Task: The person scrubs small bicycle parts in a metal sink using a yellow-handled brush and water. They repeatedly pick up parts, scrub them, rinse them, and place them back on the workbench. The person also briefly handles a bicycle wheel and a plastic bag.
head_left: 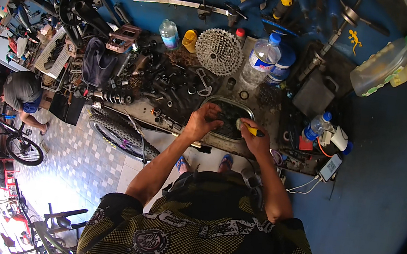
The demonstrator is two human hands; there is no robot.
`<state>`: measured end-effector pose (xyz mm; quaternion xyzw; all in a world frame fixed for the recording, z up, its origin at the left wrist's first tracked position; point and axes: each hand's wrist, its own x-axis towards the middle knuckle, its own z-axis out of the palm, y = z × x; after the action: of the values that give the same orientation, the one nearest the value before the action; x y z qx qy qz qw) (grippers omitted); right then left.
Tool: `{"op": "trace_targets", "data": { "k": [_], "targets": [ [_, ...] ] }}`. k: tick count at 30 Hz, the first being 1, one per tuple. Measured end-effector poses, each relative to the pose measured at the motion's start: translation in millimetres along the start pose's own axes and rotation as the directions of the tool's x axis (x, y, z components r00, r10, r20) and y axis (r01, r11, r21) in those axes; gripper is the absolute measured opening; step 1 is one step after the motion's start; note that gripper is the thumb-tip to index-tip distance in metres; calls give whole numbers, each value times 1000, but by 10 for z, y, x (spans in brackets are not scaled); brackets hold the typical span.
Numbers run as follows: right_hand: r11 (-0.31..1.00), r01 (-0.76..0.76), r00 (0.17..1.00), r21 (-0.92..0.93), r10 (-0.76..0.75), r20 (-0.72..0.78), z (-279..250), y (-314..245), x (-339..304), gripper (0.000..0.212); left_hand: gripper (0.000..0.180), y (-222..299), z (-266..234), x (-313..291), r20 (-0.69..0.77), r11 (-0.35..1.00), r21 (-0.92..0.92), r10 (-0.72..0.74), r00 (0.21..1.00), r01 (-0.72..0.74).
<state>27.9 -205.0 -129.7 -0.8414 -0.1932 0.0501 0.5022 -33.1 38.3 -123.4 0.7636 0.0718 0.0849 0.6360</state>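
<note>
Both my hands work over a metal tray [250, 113] with dark contents, near the front edge of the workbench. Between the thumb and fingers of my left hand [203, 123] is a small dark part [221, 116], too small to name. My right hand [257, 143] grips a brush [254, 130] with a yellow and black handle, its pale tip pointing left toward that part. A gap separates the two hands. Behind the tray stand a large bicycle cassette [219, 52] and a plastic bottle with a blue cap [262, 57].
Loose bike parts crowd the bench on the left, beside a shock absorber [113, 96]. Tools hang on the blue wall. At right are a small bottle [318, 125] and a phone [330, 167] with a cable. A tyre [120, 134] lies below the bench; another person [24, 93] bends at far left.
</note>
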Motion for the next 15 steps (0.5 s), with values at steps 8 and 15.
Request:
{"op": "trace_targets", "data": {
  "k": [8,15],
  "targets": [
    [917,182,982,-354,-190,11,-149,-112,-26,26,46,43,11,11,-35,973,145,186,982,-179],
    [995,93,996,43,-92,-17,-34,-740,149,20,42,-9,-16,22,36,918,349,186,982,-187]
  ]
}}
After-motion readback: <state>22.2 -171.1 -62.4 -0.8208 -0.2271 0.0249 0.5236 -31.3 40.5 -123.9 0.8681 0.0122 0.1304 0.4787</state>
